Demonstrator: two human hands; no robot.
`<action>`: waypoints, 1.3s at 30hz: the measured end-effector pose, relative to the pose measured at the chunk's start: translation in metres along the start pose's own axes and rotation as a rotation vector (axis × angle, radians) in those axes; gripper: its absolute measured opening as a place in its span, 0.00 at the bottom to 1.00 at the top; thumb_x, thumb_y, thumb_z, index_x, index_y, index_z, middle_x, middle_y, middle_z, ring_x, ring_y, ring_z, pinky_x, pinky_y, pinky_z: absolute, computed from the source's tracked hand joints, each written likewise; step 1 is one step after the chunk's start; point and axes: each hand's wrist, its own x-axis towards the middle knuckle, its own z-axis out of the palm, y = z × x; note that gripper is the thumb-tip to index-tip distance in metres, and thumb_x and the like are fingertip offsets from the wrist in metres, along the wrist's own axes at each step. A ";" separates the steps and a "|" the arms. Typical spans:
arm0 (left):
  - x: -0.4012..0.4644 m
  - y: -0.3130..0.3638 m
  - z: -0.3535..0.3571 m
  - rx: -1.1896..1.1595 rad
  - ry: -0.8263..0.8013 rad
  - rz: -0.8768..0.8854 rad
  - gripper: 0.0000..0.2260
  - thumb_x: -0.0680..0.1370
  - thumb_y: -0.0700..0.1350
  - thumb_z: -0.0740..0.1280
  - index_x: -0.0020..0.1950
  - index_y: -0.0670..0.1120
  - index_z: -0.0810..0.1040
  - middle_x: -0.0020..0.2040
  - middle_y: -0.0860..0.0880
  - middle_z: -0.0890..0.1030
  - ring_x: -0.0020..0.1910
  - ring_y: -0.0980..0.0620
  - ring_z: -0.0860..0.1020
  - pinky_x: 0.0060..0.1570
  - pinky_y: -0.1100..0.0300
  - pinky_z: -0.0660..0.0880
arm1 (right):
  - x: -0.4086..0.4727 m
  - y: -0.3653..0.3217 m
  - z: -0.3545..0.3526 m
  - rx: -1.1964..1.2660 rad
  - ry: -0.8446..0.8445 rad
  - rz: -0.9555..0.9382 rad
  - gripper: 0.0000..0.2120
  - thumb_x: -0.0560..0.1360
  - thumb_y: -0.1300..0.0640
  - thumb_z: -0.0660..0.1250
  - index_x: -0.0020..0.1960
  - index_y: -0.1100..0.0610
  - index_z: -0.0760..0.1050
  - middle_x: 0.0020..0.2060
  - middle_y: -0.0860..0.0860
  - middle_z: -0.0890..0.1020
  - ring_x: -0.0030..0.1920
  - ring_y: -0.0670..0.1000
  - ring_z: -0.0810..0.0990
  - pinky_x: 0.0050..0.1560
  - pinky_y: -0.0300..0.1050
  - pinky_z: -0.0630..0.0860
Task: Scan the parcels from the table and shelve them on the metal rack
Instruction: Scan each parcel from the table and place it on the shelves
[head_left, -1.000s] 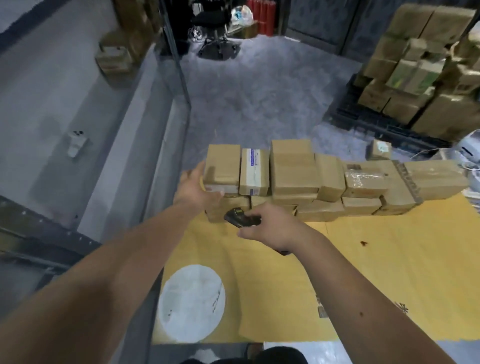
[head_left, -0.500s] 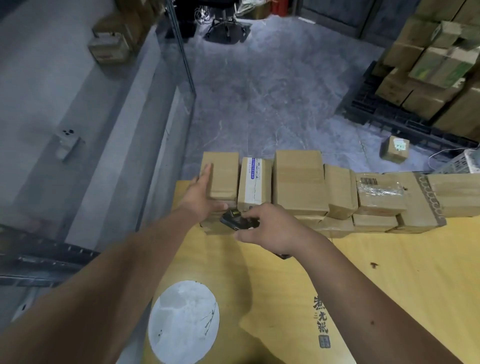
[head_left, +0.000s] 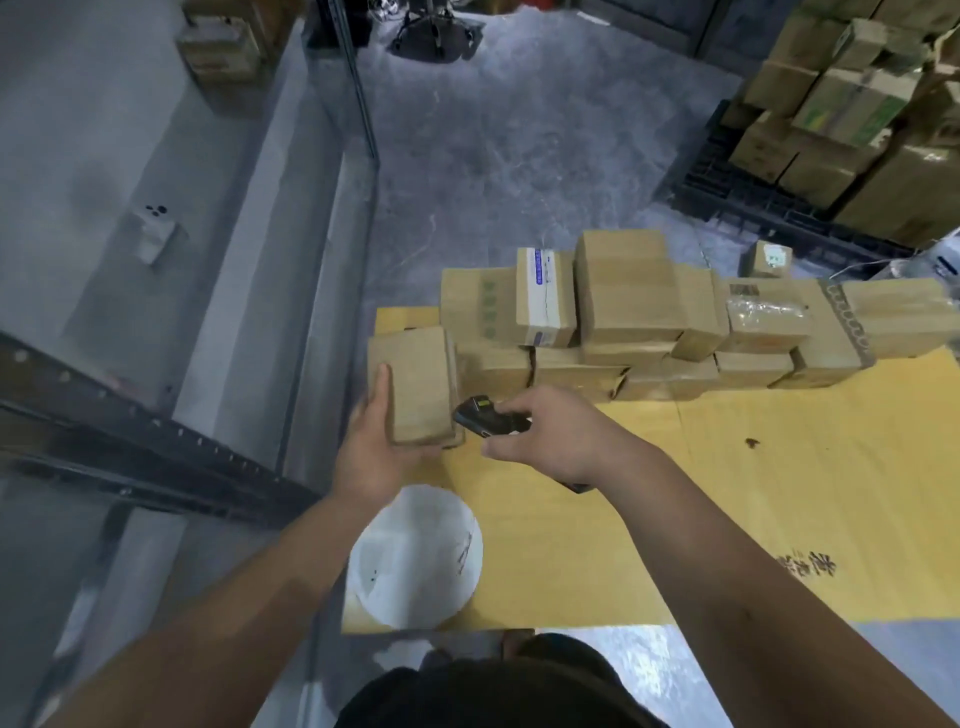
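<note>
- Nearest: white round patch (head_left: 415, 561) on the yellow counter (head_left: 779, 493), just below both hands.
- L hand (head_left: 371, 457) grips a brown parcel (head_left: 415, 382) w/ thumb along its left face, at the counter's left edge, in front of the stack.
- R hand (head_left: 558, 441) clenched round a black scanner (head_left: 485, 418), its tip just beside the parcel's right side.
- Behind: stacked parcels (head_left: 649, 317) in two layers along the counter's far edge.
- Far right: cartons (head_left: 857, 104) on a black pallet (head_left: 753, 197); metal rack (head_left: 130, 415) on the left.

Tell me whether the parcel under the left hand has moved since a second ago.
Yes. The parcel gripped by the left hand has left the top row of the stack and come toward the person.
</note>
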 end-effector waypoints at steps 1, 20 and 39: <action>-0.017 -0.015 -0.002 0.019 -0.014 0.001 0.59 0.67 0.49 0.85 0.84 0.64 0.45 0.79 0.51 0.62 0.76 0.50 0.66 0.72 0.55 0.67 | -0.008 0.002 0.013 0.001 -0.006 0.008 0.12 0.74 0.44 0.76 0.54 0.49 0.85 0.40 0.56 0.81 0.33 0.53 0.74 0.34 0.47 0.71; -0.134 -0.068 0.050 0.564 -0.180 -0.023 0.63 0.62 0.75 0.64 0.84 0.44 0.39 0.85 0.47 0.41 0.83 0.45 0.44 0.76 0.46 0.54 | -0.102 0.044 0.158 -0.017 0.007 0.134 0.13 0.75 0.43 0.76 0.54 0.49 0.86 0.39 0.56 0.83 0.29 0.47 0.73 0.30 0.40 0.68; -0.134 -0.109 0.034 -0.505 -0.008 -0.225 0.23 0.87 0.38 0.56 0.74 0.63 0.74 0.66 0.56 0.79 0.62 0.57 0.78 0.58 0.63 0.78 | -0.112 0.052 0.174 -0.045 0.051 0.139 0.30 0.73 0.38 0.76 0.71 0.49 0.80 0.56 0.48 0.83 0.47 0.45 0.82 0.41 0.40 0.75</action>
